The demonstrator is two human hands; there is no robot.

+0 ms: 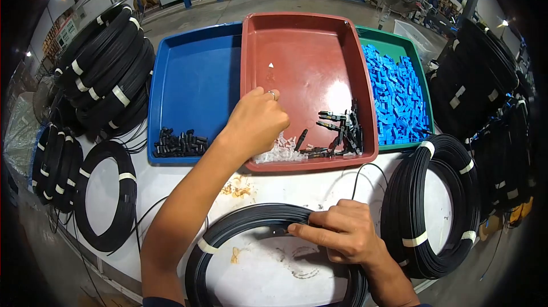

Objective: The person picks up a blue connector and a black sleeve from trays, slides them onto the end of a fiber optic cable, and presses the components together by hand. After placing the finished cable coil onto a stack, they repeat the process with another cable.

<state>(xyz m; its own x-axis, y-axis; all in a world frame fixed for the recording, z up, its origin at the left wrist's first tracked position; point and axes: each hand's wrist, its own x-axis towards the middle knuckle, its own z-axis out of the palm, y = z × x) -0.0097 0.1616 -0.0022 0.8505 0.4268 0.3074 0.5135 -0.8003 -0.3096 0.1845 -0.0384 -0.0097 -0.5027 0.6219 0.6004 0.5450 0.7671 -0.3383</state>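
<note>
One black coil (257, 214) lies under the part-curled right hand (343, 233), the left hand (257, 121) closed, both holds unclear.

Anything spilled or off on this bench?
Yes: tan scraps lie loose on the white tabletop below the red tray, and dark smudges mark it inside the front coil. Looks like debris, not parts.

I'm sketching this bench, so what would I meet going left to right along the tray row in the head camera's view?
Tall black cable stack with white tape, blue plastic tray, red plastic tray, green plastic tray, dark right-hand cable stack.
</note>
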